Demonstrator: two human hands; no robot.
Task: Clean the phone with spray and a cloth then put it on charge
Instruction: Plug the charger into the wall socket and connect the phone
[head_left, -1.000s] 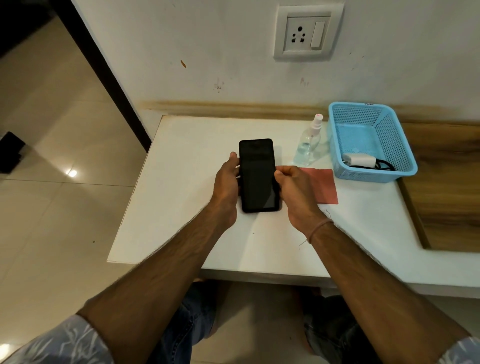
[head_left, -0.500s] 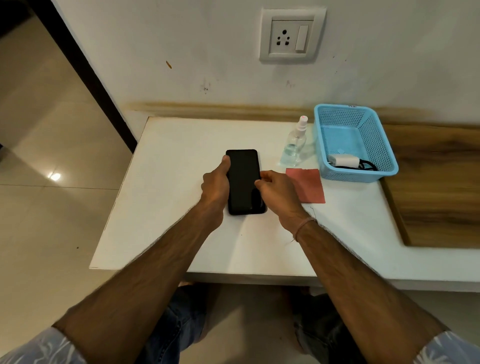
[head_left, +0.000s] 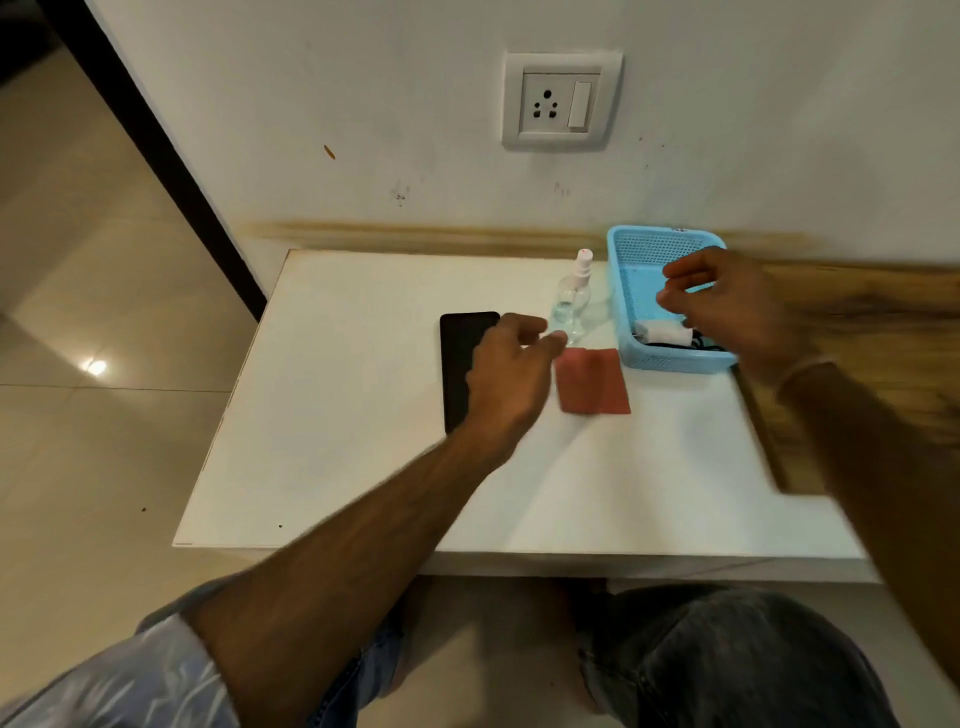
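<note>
Nothing is being cleaned yet: the left hand (head_left: 506, 379), over the phone (head_left: 457, 364), and right hand (head_left: 727, 306), above the basket (head_left: 675, 362), are hovering loosely open, empty.

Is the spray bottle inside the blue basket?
No, the spray bottle stands on the white table, just outside the left wall of the basket.

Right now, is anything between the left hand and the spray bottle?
Nothing visible. The left hand hovers over the phone, reaching close to the spray bottle; the red cloth lies just beside that path.
</note>
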